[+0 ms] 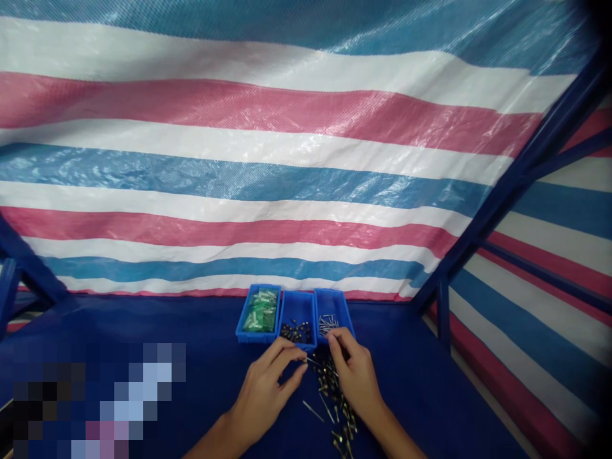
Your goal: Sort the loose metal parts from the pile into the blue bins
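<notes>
My left hand [268,389] rests on the blue table, its fingers pinched together on a thin metal pin whose tip shows near the fingertips. My right hand [356,376] is just to its right, fingers curled down over a scatter of small metal pins and dark brass-coloured parts [335,408]; what it grips is hidden. Just beyond the hands stand three small blue trays side by side: the left tray [245,322] holds green pieces, the middle tray [287,312] dark small parts, the right tray [345,309] silver pins.
The blue table top [421,382] stretches left and right. A striped blue, white and pink tarp [268,159] hangs as a back wall right behind the trays. Dark blue metal frame bars [521,172] run up at the right. A blurred patch sits at bottom left.
</notes>
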`<state>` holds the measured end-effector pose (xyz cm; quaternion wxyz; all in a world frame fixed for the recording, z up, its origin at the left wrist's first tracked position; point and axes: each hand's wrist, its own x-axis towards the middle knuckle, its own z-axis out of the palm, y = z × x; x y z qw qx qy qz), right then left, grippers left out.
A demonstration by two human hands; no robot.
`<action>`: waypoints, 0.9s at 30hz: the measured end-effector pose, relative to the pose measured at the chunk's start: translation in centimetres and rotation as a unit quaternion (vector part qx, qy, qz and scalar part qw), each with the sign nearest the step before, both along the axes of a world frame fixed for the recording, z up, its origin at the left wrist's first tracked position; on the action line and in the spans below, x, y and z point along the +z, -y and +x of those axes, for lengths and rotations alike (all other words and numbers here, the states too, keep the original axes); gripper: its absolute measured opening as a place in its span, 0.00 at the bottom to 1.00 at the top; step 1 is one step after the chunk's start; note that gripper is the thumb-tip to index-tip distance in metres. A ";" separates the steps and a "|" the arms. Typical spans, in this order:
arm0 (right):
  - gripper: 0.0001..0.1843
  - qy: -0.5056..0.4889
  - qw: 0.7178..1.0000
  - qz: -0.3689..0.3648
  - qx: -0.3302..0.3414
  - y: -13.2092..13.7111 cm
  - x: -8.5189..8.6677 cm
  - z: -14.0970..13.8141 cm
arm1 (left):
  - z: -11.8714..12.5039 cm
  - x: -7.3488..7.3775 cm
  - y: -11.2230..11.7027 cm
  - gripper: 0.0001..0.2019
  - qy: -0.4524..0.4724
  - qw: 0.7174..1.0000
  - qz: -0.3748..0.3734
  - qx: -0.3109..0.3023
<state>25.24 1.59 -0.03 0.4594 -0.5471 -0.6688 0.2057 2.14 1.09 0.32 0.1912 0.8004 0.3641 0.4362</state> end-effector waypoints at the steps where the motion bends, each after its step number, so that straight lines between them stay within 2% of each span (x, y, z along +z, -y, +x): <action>1: 0.18 -0.001 1.000 -0.001 0.001 0.0 0.0 0.0 | 0.0 0.0 0.0 0.08 -0.003 1.000 0.000 0.000; 14: 0.19 0.012 1.000 0.015 -0.003 0.1 0.2 -0.1 | -0.1 0.2 -0.2 0.10 0.009 0.999 0.043 0.016; 27: 0.19 0.001 1.000 0.006 0.003 0.1 0.3 -0.1 | -0.1 0.8 -0.3 0.09 0.018 0.999 0.032 0.029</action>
